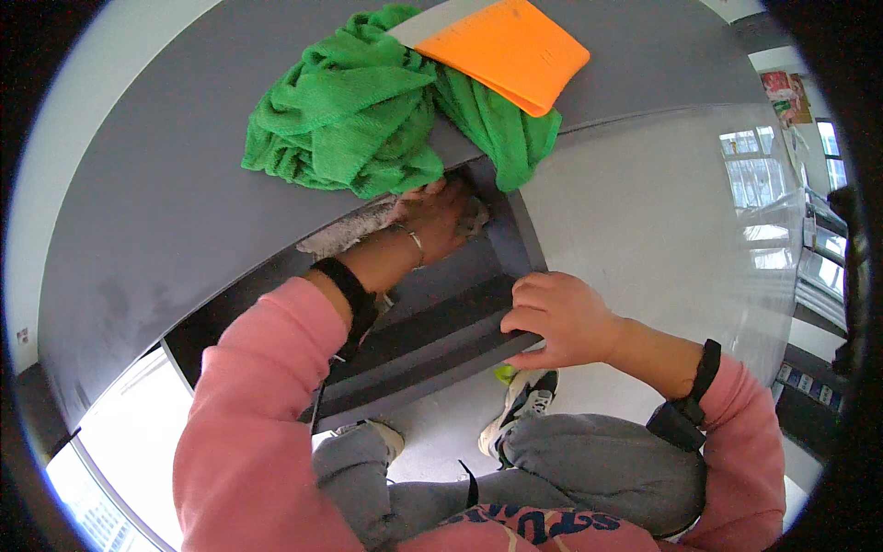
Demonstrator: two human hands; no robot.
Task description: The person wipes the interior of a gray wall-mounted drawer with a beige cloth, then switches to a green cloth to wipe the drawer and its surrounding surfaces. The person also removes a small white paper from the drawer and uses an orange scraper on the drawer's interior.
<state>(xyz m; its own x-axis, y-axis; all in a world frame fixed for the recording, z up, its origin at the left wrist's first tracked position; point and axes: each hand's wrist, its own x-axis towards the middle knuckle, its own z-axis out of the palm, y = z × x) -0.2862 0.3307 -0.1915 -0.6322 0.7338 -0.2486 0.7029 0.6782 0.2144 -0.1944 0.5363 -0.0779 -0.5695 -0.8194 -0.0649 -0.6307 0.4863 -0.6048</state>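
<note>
My left hand (438, 217) reaches into a pulled-out dark grey drawer (414, 386). It lies palm down near the drawer's back right corner. A pale, fluffy cloth (352, 226) shows beside it, and a greyish bit shows past the fingers; shadow hides whether the fingers grip it. At the drawer's front right corner, my right hand (559, 321) has its fingers over the rim and its thumb below, gripping it. Above the drawer, a crumpled green towel (345, 117) rests on the grey top (179, 165), with part hanging over the edge. An orange scraper or spatula (510, 52) lies on the towel.
A glossy pale panel or surface (641, 207) adjoins the drawer on the right. My knees and shoes (521, 414) are below the drawer front. A bright yellow-green object (506, 373) shows partly beneath my right hand. Shelving with sheet-like items stands at far right.
</note>
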